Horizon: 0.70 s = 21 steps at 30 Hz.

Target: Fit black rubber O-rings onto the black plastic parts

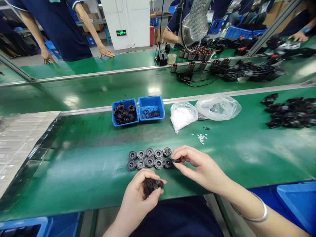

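Note:
Two rows of round black parts (pixel 149 162) lie side by side on the green bench. The far right one in the back row (pixel 167 151) shows a swirl of curved vanes on top; most others show a plain ring with a centre hole. My right hand (pixel 197 166) pinches a small black impeller (pixel 176 160) at the right end of the front row, close over the last part there. Closer to me, my left hand (pixel 140 194) is curled around several black impellers (pixel 151 185) with vanes and short stubs. Its palm side is partly hidden.
Two blue bins (pixel 151 108) with black rubber rings stand behind the rows. To their right are a bag of white pieces (pixel 183 115), another clear bag (pixel 218 107) and loose white bits (pixel 201 138). Black parts (pixel 293 112) are heaped far right. A person (pixel 56 29) leans on the opposite bench.

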Available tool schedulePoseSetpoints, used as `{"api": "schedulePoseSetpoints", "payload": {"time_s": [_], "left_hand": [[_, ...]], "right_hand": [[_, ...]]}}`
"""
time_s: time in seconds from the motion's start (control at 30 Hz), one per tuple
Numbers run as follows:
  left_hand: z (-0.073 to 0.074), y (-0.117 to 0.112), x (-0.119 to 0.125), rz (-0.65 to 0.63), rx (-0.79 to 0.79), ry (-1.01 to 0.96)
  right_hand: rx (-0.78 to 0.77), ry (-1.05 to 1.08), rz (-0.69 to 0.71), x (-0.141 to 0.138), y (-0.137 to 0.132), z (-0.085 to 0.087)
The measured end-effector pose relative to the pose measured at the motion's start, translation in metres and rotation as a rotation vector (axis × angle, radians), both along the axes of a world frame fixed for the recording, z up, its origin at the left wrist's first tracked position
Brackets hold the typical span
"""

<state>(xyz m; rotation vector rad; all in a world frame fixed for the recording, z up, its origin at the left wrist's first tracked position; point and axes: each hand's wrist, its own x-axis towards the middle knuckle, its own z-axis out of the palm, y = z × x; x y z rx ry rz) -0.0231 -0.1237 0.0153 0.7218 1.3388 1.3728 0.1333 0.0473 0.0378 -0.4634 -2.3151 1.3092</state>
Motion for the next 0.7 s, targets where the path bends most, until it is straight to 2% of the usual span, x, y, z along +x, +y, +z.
{"api": "schedulePoseSetpoints", "payload": {"time_s": [0.13,0.23,0.7], "left_hand": [[-0.001,-0.002,0.0,0.028,-0.02,-0.069],[0.002,-0.001,0.002,0.029,-0.072,-0.126],[0.003,0.002,0.004,0.068,-0.125,-0.191]], "right_hand": [[0.211,-0.085,0.125,-0.004,0.006,-0.011],[0.29,-0.1,0.14,-0.007,0.004,-0.016],[0.362,-0.13,0.146,-0.009,0.008,-0.02]]}}
